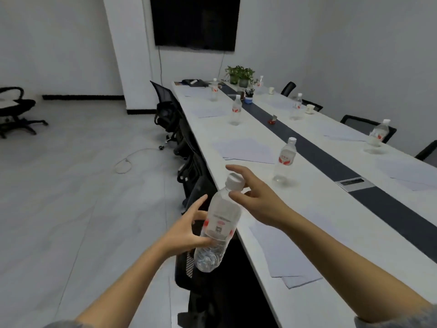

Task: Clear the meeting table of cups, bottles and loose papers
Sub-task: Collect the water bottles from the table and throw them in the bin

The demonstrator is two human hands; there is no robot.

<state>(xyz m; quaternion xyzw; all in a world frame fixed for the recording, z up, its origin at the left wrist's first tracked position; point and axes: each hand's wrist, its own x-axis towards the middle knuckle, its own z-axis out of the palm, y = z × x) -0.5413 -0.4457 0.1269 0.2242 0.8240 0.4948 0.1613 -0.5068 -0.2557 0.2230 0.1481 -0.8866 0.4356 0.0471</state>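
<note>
A clear plastic water bottle (218,223) with a white cap and red-and-white label is held tilted in the air, just off the near edge of the long white meeting table (319,245). My left hand (189,230) grips its lower body. My right hand (257,197) has thumb and fingers around its neck, just under the cap. Another bottle (285,160) stands on the table beyond my hands. Loose papers (286,256) lie near my right forearm, and another stack of papers (246,150) lies farther along.
Several more bottles stand down the table, with small cups (309,108), a pen holder (248,97) and potted plants (240,75) at the far end. Black office chairs (170,110) line both sides. A dark strip (331,162) runs along the table's middle. A cable lies on the floor.
</note>
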